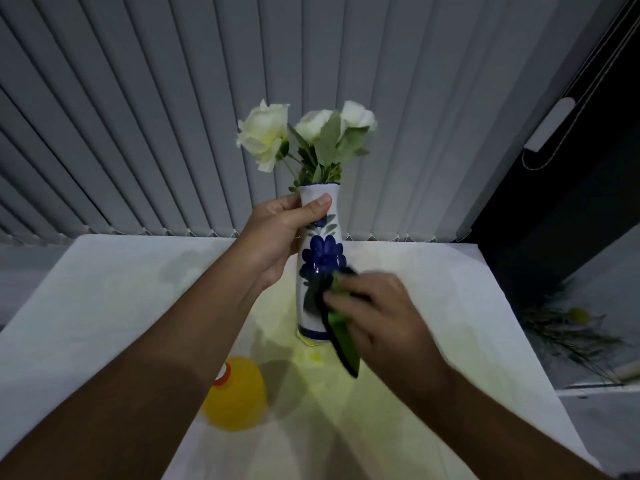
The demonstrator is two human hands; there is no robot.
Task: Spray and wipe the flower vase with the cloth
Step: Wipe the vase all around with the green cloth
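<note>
The left hand is wrapped around the neck of the flower vase, thumb pressed across the front just under the blue rim, fingers closed behind it. The right hand pinches a green cloth with a dark edge, bunched against the lower right of the vase body, its loose tail hanging down past the base. The right hand is blurred, which suggests a rubbing stroke.

The vase is upright, over the middle of the white table; whether its foot rests on the surface or is just lifted, I cannot tell. White flowers stand in its mouth. A yellow bottle with a white and red neck lies near the left forearm.

This looks like the wiping step, the spraying probably done. Next, the left hand likely needs to turn the vase so the cloth can reach the unwiped sides and the neck, keeping a firm hold so the flowers do not tip.

No brand, label or writing can be read anywhere; the vase bears only painted blue flowers
</note>
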